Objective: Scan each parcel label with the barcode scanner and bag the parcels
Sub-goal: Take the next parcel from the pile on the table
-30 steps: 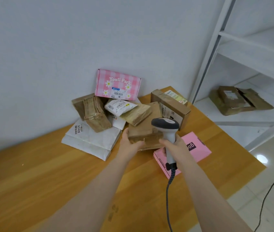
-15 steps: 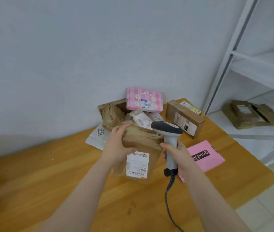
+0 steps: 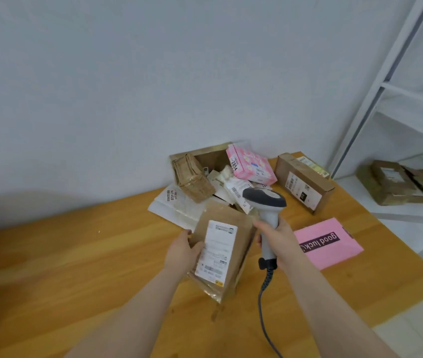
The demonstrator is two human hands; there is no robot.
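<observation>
Orange wooden tabletop (image 3: 76, 267) carries the pile; our left hand (image 3: 182, 251) clasps the brown paper parcel (image 3: 241, 236), white label (image 3: 216, 251) upward. Our right hand (image 3: 278, 237) wraps the grey barcode scanner (image 3: 265, 202) beside it. Scanning step: next we aim the head at the label.

**A small parcel-handling room**

Labelled parcels (image 3: 220, 177) lie heaped on a wooden bench (image 3: 76, 254) against a bare white wall (image 3: 153, 73). White metal shelving (image 3: 375, 104) beside it holds more taped brown packages (image 3: 398, 182). A corded barcode scanner (image 3: 265, 210) and glossy tiled floor (image 3: 416, 326) suggest a mailroom or stockroom.
</observation>
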